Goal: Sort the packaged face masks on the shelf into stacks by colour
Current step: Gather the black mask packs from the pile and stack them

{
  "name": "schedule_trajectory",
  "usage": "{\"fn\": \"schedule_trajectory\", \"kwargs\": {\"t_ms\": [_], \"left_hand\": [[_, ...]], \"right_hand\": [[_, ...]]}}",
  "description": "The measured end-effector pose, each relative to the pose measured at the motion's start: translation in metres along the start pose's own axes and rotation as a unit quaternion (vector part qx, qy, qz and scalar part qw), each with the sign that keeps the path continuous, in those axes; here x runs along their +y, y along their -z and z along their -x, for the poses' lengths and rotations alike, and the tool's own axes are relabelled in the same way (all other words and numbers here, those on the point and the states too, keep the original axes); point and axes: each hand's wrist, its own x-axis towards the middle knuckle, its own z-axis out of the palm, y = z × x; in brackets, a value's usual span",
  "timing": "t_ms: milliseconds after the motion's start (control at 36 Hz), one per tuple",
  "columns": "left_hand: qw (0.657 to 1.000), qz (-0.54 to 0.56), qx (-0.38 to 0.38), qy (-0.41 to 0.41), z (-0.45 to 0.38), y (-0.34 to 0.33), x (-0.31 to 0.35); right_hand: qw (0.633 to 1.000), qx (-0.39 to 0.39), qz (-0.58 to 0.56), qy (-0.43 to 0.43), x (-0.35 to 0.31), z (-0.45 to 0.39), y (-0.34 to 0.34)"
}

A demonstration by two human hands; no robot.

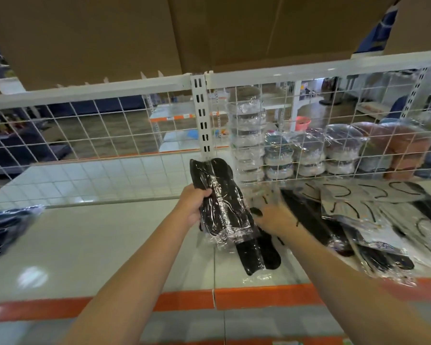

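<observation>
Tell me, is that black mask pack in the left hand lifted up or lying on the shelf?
Lifted. The left hand grips the black mask pack, its top end raised against the wire mesh above the shelf.

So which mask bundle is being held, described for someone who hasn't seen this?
Start at the white slotted upright post in the wire-mesh back. Just below it, the left hand grips a bundle of black masks in clear crinkled plastic. It alone is lifted upright; the other packs lie flat to the right.

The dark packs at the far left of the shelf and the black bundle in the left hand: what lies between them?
Nothing: in the head view, only bare shelf lies between the dark packs and the black bundle that the left hand grips.
</observation>
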Motion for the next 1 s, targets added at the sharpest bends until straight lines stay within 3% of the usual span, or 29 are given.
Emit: {"fn": "schedule_trajectory", "kwargs": {"t_ms": [56,111,278,500,611,722,778,806,889,944,1000], "left_hand": [[1.000,-0.005,0.013,-0.009,-0.003,0.011,0.000],[1.000,-0.007,0.022,-0.016,-0.006,0.018,0.000],[0.999,-0.017,0.023,-0.023,-0.008,0.020,0.003],[0.999,-0.033,0.011,-0.018,-0.006,0.010,0.007],[1.000,-0.020,0.001,-0.013,-0.004,0.005,0.006],[1.000,0.006,-0.005,0.001,-0.004,-0.006,0.006],[0.998,0.055,-0.005,0.017,0.002,-0.014,0.008],[0.996,0.086,-0.011,0.021,0.002,-0.018,0.008],[0.987,0.143,-0.073,0.015,0.000,-0.025,0.011],[0.989,0.111,-0.095,0.005,-0.001,-0.026,0.013],[0.997,0.030,-0.066,-0.029,0.001,-0.024,0.012]], "right_hand": [[0.992,0.015,0.126,-0.012,0.015,-0.002,-0.022],[0.989,0.017,0.143,-0.027,0.018,-0.006,-0.033],[0.998,0.014,0.041,-0.036,0.013,-0.005,-0.025],[0.984,0.102,-0.133,-0.063,0.008,-0.008,0.031],[0.927,0.159,-0.339,-0.003,-0.013,-0.003,0.078],[0.820,0.092,-0.562,0.063,-0.038,0.009,0.105],[0.803,0.062,-0.586,0.089,-0.050,0.016,0.105],[0.820,0.053,-0.563,0.095,-0.055,0.020,0.101],[0.950,0.043,-0.295,0.091,-0.062,0.022,0.080],[0.977,0.053,-0.188,0.087,-0.063,0.019,0.065],[0.978,0.077,-0.179,0.078,-0.064,0.013,0.053]]}}
